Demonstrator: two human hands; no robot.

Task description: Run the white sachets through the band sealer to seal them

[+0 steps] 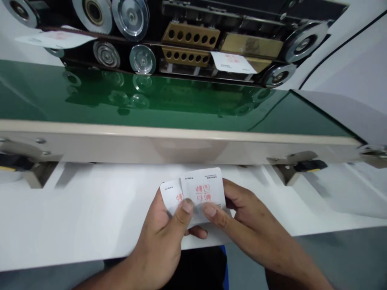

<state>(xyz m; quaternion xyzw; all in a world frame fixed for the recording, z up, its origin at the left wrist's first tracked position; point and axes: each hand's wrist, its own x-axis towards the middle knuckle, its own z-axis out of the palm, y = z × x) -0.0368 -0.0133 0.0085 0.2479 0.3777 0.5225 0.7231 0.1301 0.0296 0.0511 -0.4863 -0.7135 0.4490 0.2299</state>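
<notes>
As I look on from beside the machine, the person's left hand (pixel 161 235) and right hand (pixel 246 221) come together near the front edge of the white counter (pixel 90 209), holding the white packets (pixel 216 181) between them. Each grip is pinching: a thumb presses on the printed face from above, with fingers tucked behind, and a fingertip of the left shows below the lower edge. One packet partly overlaps the other, its edge running across the neighbour's print; I'd guess the thumbs sit there to keep the slippery pieces flat and stop them from sliding apart.

Beyond, over the green belt (pixel 181 104), another packet (pixel 231 62) juts out beside the brass blocks (pixel 190 36), and a further packet (pixel 56 39) sticks out at the far left by the metal rollers (pixel 131 18). Both seem caught along the back edge, probably so their printed bodies stay clear of the mechanism.

Large red characters, Chinese by the look of them, mark the packets, with tiny black lines near the edges. All of it is too small or blurred for me to read, and I can't make out any brand.
</notes>
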